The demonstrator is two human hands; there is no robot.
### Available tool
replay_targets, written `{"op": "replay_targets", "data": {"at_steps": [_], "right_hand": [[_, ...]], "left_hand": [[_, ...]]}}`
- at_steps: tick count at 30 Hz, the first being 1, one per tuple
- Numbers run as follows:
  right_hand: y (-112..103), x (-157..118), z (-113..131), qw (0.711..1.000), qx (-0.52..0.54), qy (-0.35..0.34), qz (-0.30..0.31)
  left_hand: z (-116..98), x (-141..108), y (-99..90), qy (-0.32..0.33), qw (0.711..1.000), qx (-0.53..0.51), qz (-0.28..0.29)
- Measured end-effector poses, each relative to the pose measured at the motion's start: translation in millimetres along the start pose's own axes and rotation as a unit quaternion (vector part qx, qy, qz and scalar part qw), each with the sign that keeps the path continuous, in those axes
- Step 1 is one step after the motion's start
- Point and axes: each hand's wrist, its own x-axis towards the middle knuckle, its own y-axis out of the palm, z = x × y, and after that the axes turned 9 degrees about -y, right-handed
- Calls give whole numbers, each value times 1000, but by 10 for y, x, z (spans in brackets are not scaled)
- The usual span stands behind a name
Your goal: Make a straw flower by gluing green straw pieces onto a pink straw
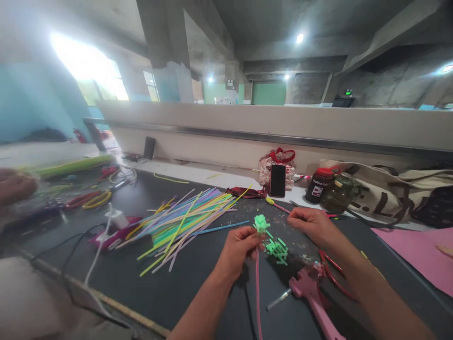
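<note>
Between the pinched fingers of my left hand (242,248) is a pink stem (258,293), topped by a green cluster (261,224) of short pieces. Just right of that hand, loose green pieces (277,251) lie on the dark table (198,293). My right hand (307,224) is off to the right with thumb and fingertips together; what they hold, if anything, is too small to tell. By its fingertips lies a pink stem with a yellow tip (271,201). A pink glue gun (311,293) lies below, nearest my right forearm.
Coloured sticks (191,222) are spread left of centre. Red-handled pliers (336,278) lie under my right forearm. A phone (277,181), bottle (317,185), green jar (338,192) and canvas bag (378,191) stand behind. Another person's blurred hand (16,185) is far left, near cables.
</note>
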Motion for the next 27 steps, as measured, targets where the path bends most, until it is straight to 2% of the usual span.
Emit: {"op": "replay_targets", "data": {"at_steps": [5, 10, 15, 19, 21, 24, 27], "right_hand": [[90, -40, -207, 996, -68, 17, 51], [234, -30, -401, 982, -150, -1, 113], [377, 80, -429, 965, -214, 9, 152], [304, 72, -358, 956, -245, 25, 160], [215, -88, -259, 953, -255, 32, 160], [153, -552, -79, 950, -267, 49, 157], [254, -1095, -65, 937, -318, 113, 86]], "left_hand": [[-34, -4, -7, -30, 998, -49, -5], [-54, -14, -9, -39, 997, -63, 5], [-48, 3, -22, -43, 996, -74, 15], [-40, 32, -61, -34, 994, -98, 15], [-33, 47, -89, -26, 992, -121, 22], [-23, 54, -119, -32, 984, -169, 38], [-20, 51, -115, -51, 975, -209, 60]]}}
